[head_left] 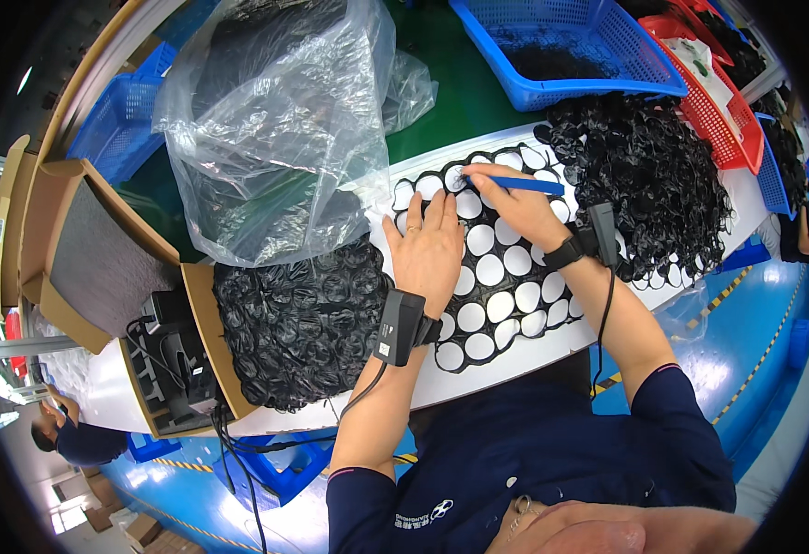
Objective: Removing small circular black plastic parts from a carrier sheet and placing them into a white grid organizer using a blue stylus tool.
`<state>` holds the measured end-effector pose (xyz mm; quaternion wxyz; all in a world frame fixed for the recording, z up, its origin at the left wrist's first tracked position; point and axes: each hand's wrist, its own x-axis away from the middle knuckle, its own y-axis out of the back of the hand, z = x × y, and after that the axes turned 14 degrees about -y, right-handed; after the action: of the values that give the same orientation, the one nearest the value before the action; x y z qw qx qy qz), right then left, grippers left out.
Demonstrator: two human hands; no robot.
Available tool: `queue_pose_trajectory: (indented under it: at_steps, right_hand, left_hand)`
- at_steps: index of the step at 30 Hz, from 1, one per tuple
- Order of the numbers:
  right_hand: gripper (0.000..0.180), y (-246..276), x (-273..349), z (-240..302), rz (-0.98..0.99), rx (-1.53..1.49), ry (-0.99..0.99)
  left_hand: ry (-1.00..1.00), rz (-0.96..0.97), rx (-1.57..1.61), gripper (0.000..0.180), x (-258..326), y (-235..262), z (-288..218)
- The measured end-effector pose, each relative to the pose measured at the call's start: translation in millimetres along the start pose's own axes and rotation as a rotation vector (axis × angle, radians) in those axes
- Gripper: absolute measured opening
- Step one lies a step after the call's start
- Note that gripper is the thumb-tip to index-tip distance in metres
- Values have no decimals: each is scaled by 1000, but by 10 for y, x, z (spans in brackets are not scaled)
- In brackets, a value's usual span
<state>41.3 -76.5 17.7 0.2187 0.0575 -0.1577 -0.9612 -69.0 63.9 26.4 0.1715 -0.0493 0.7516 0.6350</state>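
A black sheet with rows of round white openings [489, 270] lies spread on the white table. My left hand [426, 254] rests flat on the sheet's left part, fingers stretched out, holding nothing. My right hand [526, 212] is closed around a slim blue pen-like tool [538, 186]. The tool's thin end is by a circle in the sheet's far row, just beyond my left fingertips; whether it touches is too small to tell. Left of the sheet sits a thick black stack of similar round-patterned pieces [294, 323]. A tangled black heap of ring-like strips [640, 185] lies to the right.
A clear plastic bag [275, 138] with dark contents stands at the far left. A blue basket [598, 90] holding black scraps is at the back, with a red basket [742, 138] beside it. At left are a cardboard box [203, 319] with cabled devices and another blue basket [118, 129].
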Motion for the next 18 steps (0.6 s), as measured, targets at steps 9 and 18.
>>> queue_pose_trajectory:
  at_steps: [9,18]
  right_hand:
    - [22,-82,-58,-30,36,12,7]
    - [21,-104,-78,-51,9,82,105]
  left_hand:
    - [-21,55,-27,41,17,-53,19]
    - [-13,60,-27,41,21,-66,25]
